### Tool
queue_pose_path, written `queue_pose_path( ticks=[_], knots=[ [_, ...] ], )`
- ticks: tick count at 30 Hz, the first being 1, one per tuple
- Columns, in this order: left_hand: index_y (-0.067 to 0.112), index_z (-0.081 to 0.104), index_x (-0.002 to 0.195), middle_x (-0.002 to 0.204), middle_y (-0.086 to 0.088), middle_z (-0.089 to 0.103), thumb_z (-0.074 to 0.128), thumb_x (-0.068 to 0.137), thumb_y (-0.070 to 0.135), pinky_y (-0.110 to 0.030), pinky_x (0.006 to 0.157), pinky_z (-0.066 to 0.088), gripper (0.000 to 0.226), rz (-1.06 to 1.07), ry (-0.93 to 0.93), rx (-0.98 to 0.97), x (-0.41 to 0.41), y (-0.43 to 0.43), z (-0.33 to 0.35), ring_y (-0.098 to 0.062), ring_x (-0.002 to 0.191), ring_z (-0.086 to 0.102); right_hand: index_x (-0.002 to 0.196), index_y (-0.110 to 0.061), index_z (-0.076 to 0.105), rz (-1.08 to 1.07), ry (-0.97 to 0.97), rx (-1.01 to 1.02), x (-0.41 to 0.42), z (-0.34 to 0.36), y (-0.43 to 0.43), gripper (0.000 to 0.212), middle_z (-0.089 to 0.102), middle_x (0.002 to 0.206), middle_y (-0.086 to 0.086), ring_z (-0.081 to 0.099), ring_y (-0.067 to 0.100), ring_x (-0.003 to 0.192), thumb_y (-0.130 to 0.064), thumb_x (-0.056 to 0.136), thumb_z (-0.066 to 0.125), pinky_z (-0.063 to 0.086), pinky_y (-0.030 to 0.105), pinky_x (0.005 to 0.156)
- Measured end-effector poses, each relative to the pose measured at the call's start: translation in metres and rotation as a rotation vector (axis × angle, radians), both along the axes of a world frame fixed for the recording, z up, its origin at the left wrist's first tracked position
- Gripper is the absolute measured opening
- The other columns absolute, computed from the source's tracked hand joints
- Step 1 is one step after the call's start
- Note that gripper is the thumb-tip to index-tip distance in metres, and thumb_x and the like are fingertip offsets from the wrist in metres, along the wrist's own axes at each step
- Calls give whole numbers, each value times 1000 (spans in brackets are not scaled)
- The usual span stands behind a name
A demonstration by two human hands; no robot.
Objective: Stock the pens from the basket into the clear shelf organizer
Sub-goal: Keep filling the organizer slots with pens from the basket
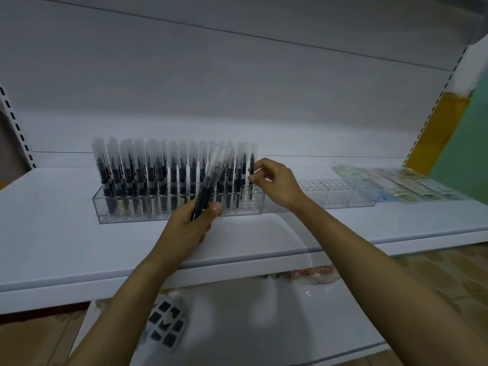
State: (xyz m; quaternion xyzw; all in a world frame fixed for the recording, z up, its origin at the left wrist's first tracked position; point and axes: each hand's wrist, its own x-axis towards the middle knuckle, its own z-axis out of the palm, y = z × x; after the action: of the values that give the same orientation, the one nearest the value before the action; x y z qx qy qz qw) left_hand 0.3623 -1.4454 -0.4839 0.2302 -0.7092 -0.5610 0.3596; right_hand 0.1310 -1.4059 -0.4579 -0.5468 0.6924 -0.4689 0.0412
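Head | left hand grips pen bundle | right hand pinches 1 upright pen

A long clear organizer lies lengthwise on the white shelf, its left part packed with upright black pens under frosted caps. At the row's right end the last pen stands in its slot, pinched by the right hand. A tilted bundle of pens is gripped in the left hand, just in front of the organizer.

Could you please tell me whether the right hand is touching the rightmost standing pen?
Touching: the head view shows the right hand pinching the rightmost standing pen.
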Motion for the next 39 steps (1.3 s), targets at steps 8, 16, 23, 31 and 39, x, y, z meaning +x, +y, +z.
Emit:
queue_pose_path(
  ticks=[8,16,23,31,39],
  knots=[
    [3,61,95,50,11,38,51,93,34,-16,45,31,33,2,5,21,1,0,-1,-7,48,33,83,-18,53,-16,-6,16,0,3,0,16,62,73,-9,57,4,70,-19,87,69,42,20,66],
    [0,59,96,50,10,38,52,82,45,-17,45,30,47,-8,29,22,2,2,2,-7,48,32,85,-15,55,-16,-32,29,-1,2,0,16,64,75,-4,59,8,70,-20,86,70,43,20,65],
    [-2,58,96,50,9,37,51,90,37,-16,44,30,40,-8,22,1,2,1,0,-7,47,32,81,-19,53,-28,-36,39,0,3,0,18,64,73,-6,58,3,67,-20,86,71,40,17,62],
    [-2,55,100,57,5,31,51,84,46,-20,45,25,50,-38,69,12,3,2,3,-9,50,27,81,-19,53,-34,-49,40,1,5,1,19,66,76,-1,59,8,68,-21,86,71,43,20,64],
    [10,59,91,52,4,42,39,100,34,-16,42,31,32,6,52,36,1,2,3,-6,43,34,94,-21,54,14,-242,90,-2,14,8,13,70,91,5,65,16,92,-18,88,64,45,26,78]
  ],
)
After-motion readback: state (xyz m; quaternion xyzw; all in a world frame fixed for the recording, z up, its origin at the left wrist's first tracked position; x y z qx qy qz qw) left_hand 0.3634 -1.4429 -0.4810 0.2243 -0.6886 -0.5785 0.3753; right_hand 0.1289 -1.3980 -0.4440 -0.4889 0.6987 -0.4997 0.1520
